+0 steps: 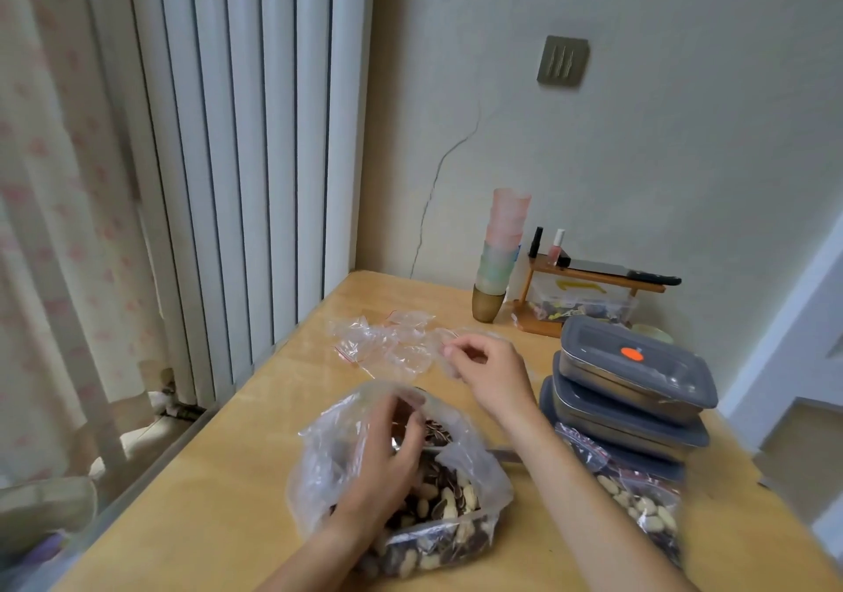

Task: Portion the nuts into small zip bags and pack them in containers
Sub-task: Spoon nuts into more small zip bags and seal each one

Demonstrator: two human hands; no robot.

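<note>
Two bare hands are at work on the wooden table. The left hand is sunk into the big clear plastic bag near the table's front edge, fingers curled among the peanuts and dark seeds as if closing on some. The right hand reaches further back, thumb and forefinger pinching the rim of one small zip bag. Just beside it, toward the far left edge, lies a loose heap of empty zip bags, crumpled and clear. At the right edge stand stacked grey lidded containers, the top lid marked with an orange dot; their contents cannot be seen. Against their front lie filled zip bags holding peanuts.
</note>
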